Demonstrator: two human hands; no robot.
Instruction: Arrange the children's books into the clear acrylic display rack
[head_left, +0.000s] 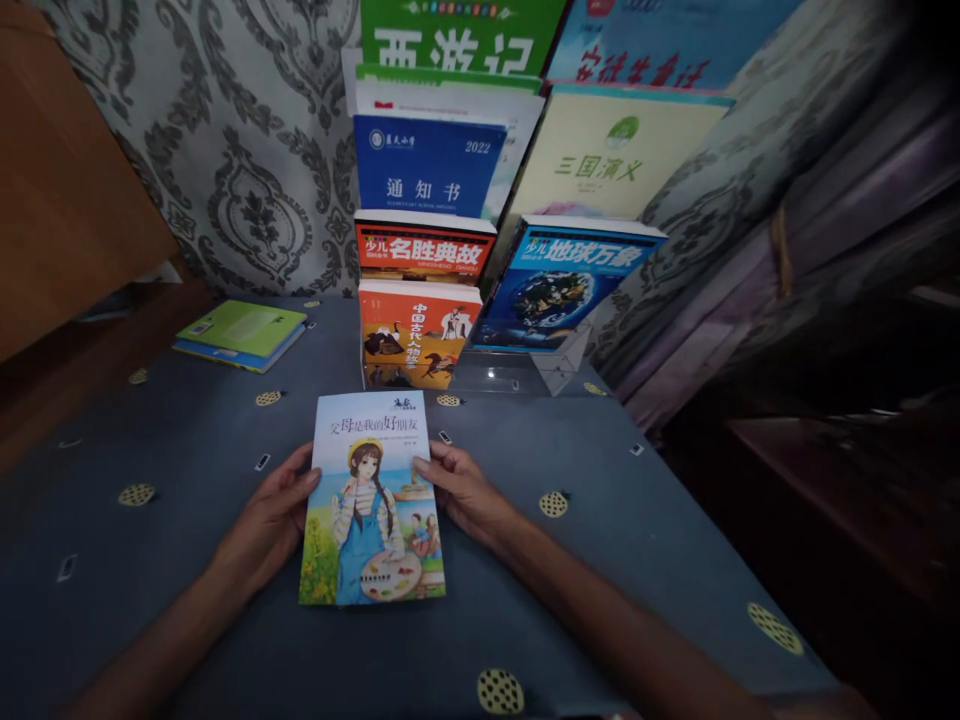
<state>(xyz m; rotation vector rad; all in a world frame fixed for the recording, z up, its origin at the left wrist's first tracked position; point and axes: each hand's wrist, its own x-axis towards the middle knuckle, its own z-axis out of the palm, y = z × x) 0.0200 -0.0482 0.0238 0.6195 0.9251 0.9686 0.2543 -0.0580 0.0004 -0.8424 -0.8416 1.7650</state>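
At the far left of the blue cloth-covered table (187, 440), a small stack of green and blue booklets (241, 333) lay flat, well apart from the hands. Nearer, the left hand (271, 518) rested against the left edge of the illustrated paperback (373, 500), fingers loosely curled, thumb touching the cover's margin. The book lay face up on the cloth in the near middle, just in front of the display stand. It looked thin and light, with a glossy cover that would likely be a little slippery and would flex if lifted by one corner; the two long edges, where the hands already were, seemed the soundest place to hold it. The right hand (461, 487) met the right edge, fingertips lying on the cover, partly open. Behind stood an orange book (417, 333), then a blue globe book (559, 290) on the clear stand (525, 375).
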